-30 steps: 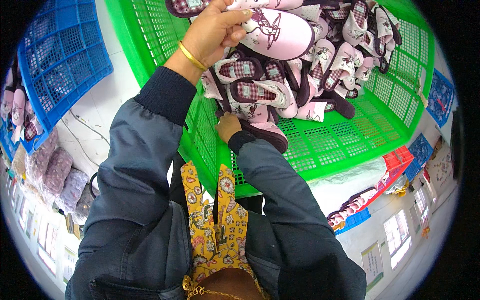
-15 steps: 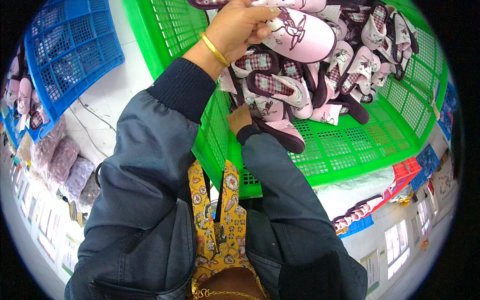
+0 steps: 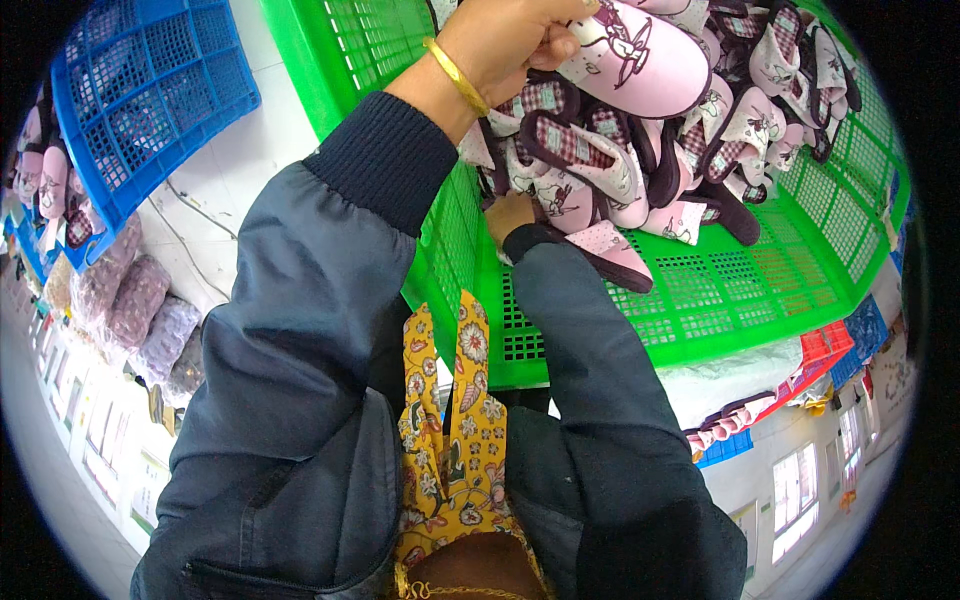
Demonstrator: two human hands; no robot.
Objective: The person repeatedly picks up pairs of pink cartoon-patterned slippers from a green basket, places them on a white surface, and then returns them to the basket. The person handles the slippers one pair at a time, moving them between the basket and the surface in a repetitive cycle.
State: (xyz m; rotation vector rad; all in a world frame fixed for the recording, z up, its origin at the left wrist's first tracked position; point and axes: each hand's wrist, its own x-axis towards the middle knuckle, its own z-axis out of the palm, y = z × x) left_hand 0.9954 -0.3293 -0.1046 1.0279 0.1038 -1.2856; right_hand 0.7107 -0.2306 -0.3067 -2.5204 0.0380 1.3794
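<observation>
My left hand (image 3: 515,45), with a gold bracelet at the wrist, is closed on a pale pink slipper (image 3: 655,62) with a dark cartoon print. It holds the slipper above a pile of similar ones in a large green plastic basket (image 3: 720,300). My right hand (image 3: 511,217) reaches low into the basket's near left corner, against the pile; its fingers are hidden among the slippers. Close by lies a slipper with a checked insole (image 3: 575,150). Another pink slipper with a dark sole (image 3: 612,255) rests beside my right sleeve.
A blue plastic crate (image 3: 155,95) stands to the left, with more pink slippers (image 3: 52,180) beyond it. Below are bagged bundles (image 3: 135,305) and a cable on the pale floor. To the right are a red crate (image 3: 825,345) and a row of slippers (image 3: 728,425).
The basket, the slippers and both my hands sit further right in the picture. My left hand still holds the pink slipper; the right stays low in the pile.
</observation>
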